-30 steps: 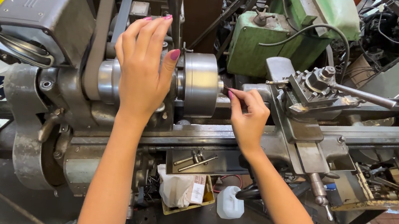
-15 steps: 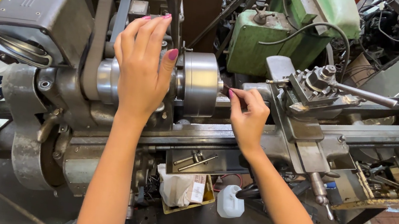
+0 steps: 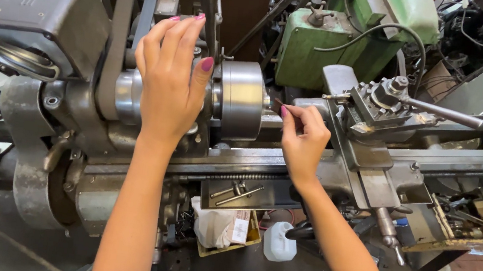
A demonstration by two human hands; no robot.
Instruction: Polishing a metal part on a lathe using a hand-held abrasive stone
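Steel-grey and round, the lathe chuck (image 3: 243, 100) sits at the middle of the machine, just right of the headstock spindle, and both of my hands are at it. My left hand (image 3: 169, 79) lies flat with fingers together and pointing up, pressed against the spindle and the belt pulley (image 3: 125, 94) just left of the chuck, thumb reaching toward the chuck's rim. My right hand (image 3: 303, 138) is curled, thumb and forefinger pinched on a thin, small piece (image 3: 279, 102) at the chuck's face; it is too small for me to tell what it is. Right of that hand stands the tool post (image 3: 386, 98) on the carriage (image 3: 369, 155), with a long handle (image 3: 443, 112) sticking out to the right. Below the bed, a tray (image 3: 240, 194) holds a few loose keys, and under it sit a white plastic bottle (image 3: 278, 246) and a bag-filled box (image 3: 223, 229). Behind the chuck stands a green machine housing (image 3: 321, 46)
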